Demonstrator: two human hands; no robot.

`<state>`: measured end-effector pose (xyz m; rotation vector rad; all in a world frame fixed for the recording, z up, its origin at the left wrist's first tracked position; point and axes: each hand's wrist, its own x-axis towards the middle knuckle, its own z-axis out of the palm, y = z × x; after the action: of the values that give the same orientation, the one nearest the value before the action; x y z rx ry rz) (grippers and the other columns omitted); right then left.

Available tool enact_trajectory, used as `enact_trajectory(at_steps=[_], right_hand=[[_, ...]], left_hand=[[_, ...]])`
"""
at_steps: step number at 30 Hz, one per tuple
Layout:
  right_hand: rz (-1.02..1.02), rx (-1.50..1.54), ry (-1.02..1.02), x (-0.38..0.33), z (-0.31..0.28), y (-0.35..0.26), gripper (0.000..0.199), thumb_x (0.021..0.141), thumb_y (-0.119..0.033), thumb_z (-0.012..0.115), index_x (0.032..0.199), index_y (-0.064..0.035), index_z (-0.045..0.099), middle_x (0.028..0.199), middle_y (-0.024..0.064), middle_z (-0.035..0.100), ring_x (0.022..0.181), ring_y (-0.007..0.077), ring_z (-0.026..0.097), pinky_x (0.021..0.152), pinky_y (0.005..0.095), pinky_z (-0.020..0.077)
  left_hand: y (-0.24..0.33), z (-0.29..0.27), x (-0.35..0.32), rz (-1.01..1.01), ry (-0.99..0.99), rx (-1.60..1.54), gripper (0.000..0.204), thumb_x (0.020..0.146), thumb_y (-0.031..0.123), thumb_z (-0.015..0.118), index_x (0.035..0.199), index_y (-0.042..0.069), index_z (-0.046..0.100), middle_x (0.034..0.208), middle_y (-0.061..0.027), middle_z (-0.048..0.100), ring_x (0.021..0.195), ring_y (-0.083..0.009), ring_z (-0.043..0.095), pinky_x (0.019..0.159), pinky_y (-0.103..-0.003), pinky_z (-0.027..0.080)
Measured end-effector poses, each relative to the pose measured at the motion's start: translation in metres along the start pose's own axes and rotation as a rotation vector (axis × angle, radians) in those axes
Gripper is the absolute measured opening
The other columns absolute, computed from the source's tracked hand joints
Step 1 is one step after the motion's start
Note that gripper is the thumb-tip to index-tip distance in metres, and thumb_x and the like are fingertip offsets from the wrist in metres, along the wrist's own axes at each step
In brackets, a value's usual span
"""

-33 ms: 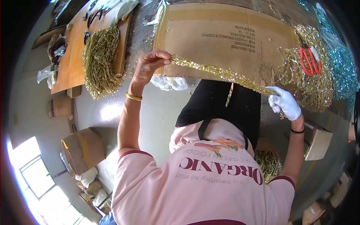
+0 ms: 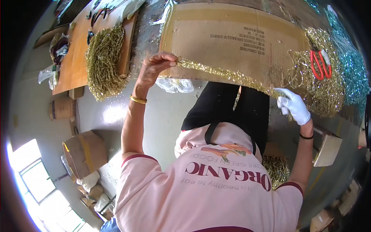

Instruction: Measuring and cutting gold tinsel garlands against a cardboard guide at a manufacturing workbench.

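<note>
A strand of gold tinsel garland point(image 2: 228, 73) stretches between my two hands, slanting down to the right over the near edge of a flat cardboard sheet point(image 2: 216, 42). My left hand point(image 2: 156, 67), bare with a gold bangle at the wrist, pinches its left end between thumb and fingertips. At the right end, my right hand point(image 2: 293, 105) in a white glove has the strand between thumb and forefinger. Just beyond that hand lies a heap of loose gold tinsel point(image 2: 324, 92). Red-handled scissors point(image 2: 320, 65) rest on the heap.
A thick bundle of gold tinsel point(image 2: 104, 62) hangs over the edge of a wooden board point(image 2: 73, 73) at left, with pliers-like tools point(image 2: 101, 14) behind. Blue tinsel point(image 2: 349, 65) fills the far right. Cardboard boxes point(image 2: 85, 152) stand on the floor; more gold tinsel point(image 2: 276, 170) sits low by my right side.
The gloved fingers of my right hand look slightly more parted around the strand's end. My left hand keeps its place, and the strand stays stretched.
</note>
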<state>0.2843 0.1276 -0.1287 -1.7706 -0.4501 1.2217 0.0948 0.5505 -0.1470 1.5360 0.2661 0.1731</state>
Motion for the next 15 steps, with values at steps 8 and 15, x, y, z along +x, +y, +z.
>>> enact_trajectory(at_steps=[8,15], right_hand=[[-0.667,-1.086,0.580,0.032,0.026,0.007,0.035,0.077,-0.017,0.066,0.112,-0.0169,0.060,0.083,0.0062,0.055,0.069,0.0252,0.056,0.061,0.0350,0.0460],[-0.645,-0.987,0.642,0.017,0.047,-0.035,0.069,0.060,-0.026,0.080,0.120,-0.0073,0.052,0.112,0.0129,0.056,0.106,0.0301,0.051,0.091,0.0390,0.0414]], left_hand=[[-0.007,-0.015,-0.018,-0.184,0.152,0.228,0.009,0.082,0.001,0.062,0.090,0.002,0.065,0.083,-0.0032,0.065,0.078,-0.0089,0.060,0.073,-0.023,0.051],[0.006,-0.004,-0.023,-0.058,0.102,0.085,0.011,0.083,0.002,0.061,0.093,0.000,0.065,0.083,-0.0030,0.064,0.073,-0.0090,0.061,0.068,-0.022,0.051]])
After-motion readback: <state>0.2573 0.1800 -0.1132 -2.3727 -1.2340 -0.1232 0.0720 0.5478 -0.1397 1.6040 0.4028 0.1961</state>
